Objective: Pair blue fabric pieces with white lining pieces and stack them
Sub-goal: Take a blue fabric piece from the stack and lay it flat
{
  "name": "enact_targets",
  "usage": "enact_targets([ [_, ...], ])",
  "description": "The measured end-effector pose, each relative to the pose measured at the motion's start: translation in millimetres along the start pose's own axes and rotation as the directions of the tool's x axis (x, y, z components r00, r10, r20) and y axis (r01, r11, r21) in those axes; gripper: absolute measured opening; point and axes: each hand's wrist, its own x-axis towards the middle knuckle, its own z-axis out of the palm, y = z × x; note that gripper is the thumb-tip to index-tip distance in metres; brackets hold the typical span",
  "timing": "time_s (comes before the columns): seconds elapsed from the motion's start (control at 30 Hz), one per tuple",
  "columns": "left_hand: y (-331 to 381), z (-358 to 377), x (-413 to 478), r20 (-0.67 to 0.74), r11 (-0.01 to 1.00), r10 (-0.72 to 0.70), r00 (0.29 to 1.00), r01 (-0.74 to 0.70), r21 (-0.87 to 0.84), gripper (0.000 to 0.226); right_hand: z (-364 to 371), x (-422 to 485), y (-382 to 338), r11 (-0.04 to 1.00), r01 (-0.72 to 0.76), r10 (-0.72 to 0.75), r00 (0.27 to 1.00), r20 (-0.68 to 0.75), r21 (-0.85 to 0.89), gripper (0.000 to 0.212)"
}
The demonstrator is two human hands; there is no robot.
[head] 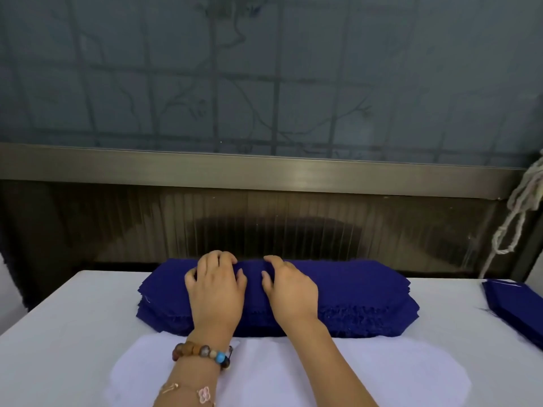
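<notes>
At the far middle of the desk (73, 312), a left hand (216, 292) and right hand (289, 289) rest half-curled on the blue fabric stack (367, 292), beyond a white lining piece (264, 371); whether either grip holds cloth cannot be told, and clinging layers could lift together, spoiling pairs.

I work at a white desk (67, 318) pushed up toward a window. Its frosted pane (293, 69) shows the dim shadow of a grid and of thin branches behind it. A brushed metal rail (264, 168) runs along the bottom of the pane, and below it stands a dark ribbed translucent panel (141, 221). A pale knotted cord (517, 210) hangs at the far right. On my left wrist sit a beaded bracelet (202, 352) and, lower on the forearm, a thin chain with a pink flower charm (203, 395).
</notes>
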Motion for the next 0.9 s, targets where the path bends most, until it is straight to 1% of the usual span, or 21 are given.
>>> enact_targets([
  [0.13,1.0,-1.0,1.9,0.051,0.999,0.012,0.999,-0.01,-0.05,0.023,0.4,3.1,-0.3,0.999,-0.005,0.007,0.999,0.038,-0.043,0.044],
  [0.3,3.1,-5.0,3.3,0.082,0.999,0.034,0.996,-0.035,0.009,0.037,-0.9,2.8,-1.0,0.999,-0.002,0.004,0.999,0.049,-0.054,0.038],
  [0.37,4.3,-8.1,3.5,0.062,0.997,0.068,0.996,-0.069,0.025,0.034,-1.7,2.8,-1.4,0.998,-0.004,0.007,0.998,0.054,-0.055,0.038],
  [0.47,5.3,-13.4,2.2,-0.021,0.995,0.1,0.995,-0.1,0.012,0.02,-3.6,2.2,-2.1,0.999,-0.005,0.008,0.998,0.07,-0.04,0.041],
  [0.53,3.8,-15.1,1.7,-0.1,0.994,0.094,0.991,-0.099,-0.043,0.014,-5.1,0.7,-2.2,1.0,-0.011,0.012,0.998,0.065,-0.016,0.041],
  [0.57,2.6,-15.9,1.8,-0.129,0.993,0.082,0.988,-0.093,-0.079,0.015,-5.9,-0.3,-2.1,1.0,-0.017,0.017,0.998,0.058,0.001,0.041],
  [0.7,-2.2,-18.1,2.5,-0.126,0.989,0.067,0.99,-0.083,-0.124,0.018,-7.6,-4.3,-2.6,0.999,-0.03,0.029,0.999,0.038,0.041,0.042],
  [0.9,-4.8,-19.5,4.4,-0.117,0.992,0.07,0.991,-0.081,-0.096,0.006,-9.8,-6.5,-3.6,0.997,-0.031,0.029,0.999,0.027,0.068,0.048],
])
